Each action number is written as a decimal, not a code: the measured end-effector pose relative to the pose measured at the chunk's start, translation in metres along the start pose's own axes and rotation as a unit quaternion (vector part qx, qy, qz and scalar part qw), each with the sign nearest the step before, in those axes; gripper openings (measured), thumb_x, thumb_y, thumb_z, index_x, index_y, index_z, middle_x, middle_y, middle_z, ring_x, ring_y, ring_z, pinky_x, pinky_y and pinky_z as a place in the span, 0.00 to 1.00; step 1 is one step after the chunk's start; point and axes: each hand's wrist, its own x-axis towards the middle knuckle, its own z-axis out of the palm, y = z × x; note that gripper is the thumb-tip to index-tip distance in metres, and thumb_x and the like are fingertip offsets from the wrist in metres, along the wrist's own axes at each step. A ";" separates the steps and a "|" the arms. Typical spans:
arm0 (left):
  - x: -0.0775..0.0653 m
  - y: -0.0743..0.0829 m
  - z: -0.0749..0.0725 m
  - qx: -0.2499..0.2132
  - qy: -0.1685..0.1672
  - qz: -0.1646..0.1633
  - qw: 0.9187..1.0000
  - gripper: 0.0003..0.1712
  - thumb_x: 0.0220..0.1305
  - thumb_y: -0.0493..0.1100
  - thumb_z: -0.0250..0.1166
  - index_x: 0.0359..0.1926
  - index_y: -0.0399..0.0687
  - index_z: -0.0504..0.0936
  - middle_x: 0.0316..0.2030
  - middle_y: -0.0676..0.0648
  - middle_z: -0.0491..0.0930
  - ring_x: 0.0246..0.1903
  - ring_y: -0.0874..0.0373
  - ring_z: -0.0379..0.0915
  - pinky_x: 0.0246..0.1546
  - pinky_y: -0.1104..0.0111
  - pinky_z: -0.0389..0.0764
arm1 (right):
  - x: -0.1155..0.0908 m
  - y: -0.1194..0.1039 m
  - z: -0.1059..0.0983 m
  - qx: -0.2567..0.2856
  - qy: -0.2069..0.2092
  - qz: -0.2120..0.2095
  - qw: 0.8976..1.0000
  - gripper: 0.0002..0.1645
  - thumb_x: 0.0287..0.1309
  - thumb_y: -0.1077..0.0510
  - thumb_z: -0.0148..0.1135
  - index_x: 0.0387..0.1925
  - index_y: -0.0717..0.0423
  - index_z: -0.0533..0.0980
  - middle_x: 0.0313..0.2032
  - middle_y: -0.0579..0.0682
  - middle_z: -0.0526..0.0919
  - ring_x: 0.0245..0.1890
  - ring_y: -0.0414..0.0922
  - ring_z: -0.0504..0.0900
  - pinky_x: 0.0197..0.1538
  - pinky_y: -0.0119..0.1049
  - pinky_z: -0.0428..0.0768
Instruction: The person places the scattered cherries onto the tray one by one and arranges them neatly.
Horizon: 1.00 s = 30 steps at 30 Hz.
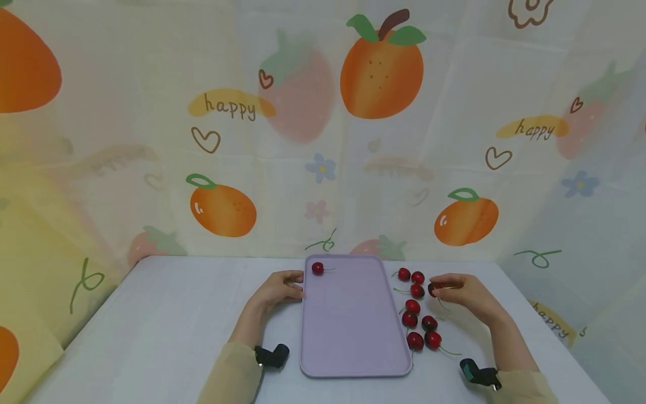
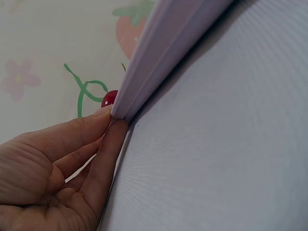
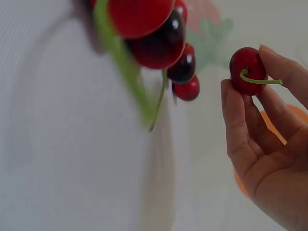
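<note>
A held cherry is showing right of centre in the head view, the right hand pinching it in its grip and partly covering it. Nearby on the desk, eight loose cherries are lying, some blurring and cut off atop the right wrist view. The left hand is pinching the left edge of the lilac tray; its rim is partly hiding the single cherry, upper left on the tray, from the left wrist view.
</note>
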 end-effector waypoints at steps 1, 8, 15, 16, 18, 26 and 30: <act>0.000 0.000 0.000 0.000 0.000 0.001 1.000 0.36 0.54 0.28 0.69 0.65 0.35 0.72 0.57 0.36 0.77 0.35 0.60 0.81 0.44 0.65 0.88 | 0.000 -0.003 0.000 0.002 0.003 -0.001 1.000 0.33 0.60 0.43 0.65 0.62 0.55 0.75 0.56 0.56 0.83 0.51 0.44 0.82 0.59 0.51 0.83; -0.001 0.000 0.000 0.000 -0.004 0.005 1.000 0.35 0.54 0.28 0.69 0.65 0.34 0.71 0.57 0.35 0.77 0.36 0.60 0.80 0.44 0.65 0.88 | 0.004 -0.022 0.005 0.031 0.009 -0.035 0.999 0.31 0.61 0.45 0.65 0.62 0.55 0.75 0.57 0.57 0.82 0.50 0.45 0.83 0.60 0.49 0.82; -0.003 0.003 0.001 0.005 0.001 0.007 1.000 0.35 0.54 0.28 0.69 0.65 0.33 0.72 0.55 0.35 0.77 0.34 0.60 0.80 0.44 0.65 0.88 | 0.008 -0.036 0.011 0.054 0.016 -0.045 0.997 0.31 0.60 0.45 0.66 0.62 0.53 0.76 0.59 0.57 0.81 0.51 0.38 0.81 0.66 0.55 0.76; -0.003 0.003 0.001 0.003 0.003 0.005 1.000 0.35 0.54 0.28 0.69 0.65 0.34 0.72 0.55 0.35 0.78 0.34 0.60 0.80 0.44 0.65 0.88 | 0.008 -0.038 0.012 0.059 0.015 -0.045 0.997 0.31 0.60 0.45 0.66 0.62 0.53 0.76 0.59 0.57 0.81 0.50 0.37 0.81 0.67 0.56 0.75; -0.004 0.003 0.001 0.002 0.003 0.005 1.000 0.35 0.54 0.28 0.69 0.65 0.34 0.72 0.56 0.35 0.78 0.34 0.61 0.80 0.44 0.65 0.88 | 0.010 -0.042 0.015 0.068 0.010 -0.045 0.997 0.30 0.60 0.45 0.66 0.61 0.53 0.76 0.60 0.57 0.81 0.49 0.34 0.81 0.68 0.57 0.74; -0.004 0.003 0.001 -0.001 0.000 0.004 1.000 0.35 0.54 0.28 0.69 0.65 0.34 0.72 0.56 0.35 0.78 0.35 0.60 0.80 0.44 0.64 0.88 | 0.021 -0.059 0.025 0.102 -0.004 -0.066 0.993 0.30 0.61 0.48 0.66 0.62 0.55 0.74 0.57 0.56 0.83 0.46 0.34 0.83 0.58 0.38 0.81; -0.004 0.002 0.001 -0.002 0.003 -0.001 1.000 0.34 0.55 0.28 0.68 0.65 0.35 0.72 0.56 0.36 0.78 0.35 0.60 0.81 0.44 0.64 0.88 | 0.029 -0.066 0.032 0.130 -0.010 -0.071 0.989 0.31 0.61 0.50 0.66 0.62 0.59 0.73 0.57 0.56 0.83 0.46 0.33 0.83 0.53 0.27 0.81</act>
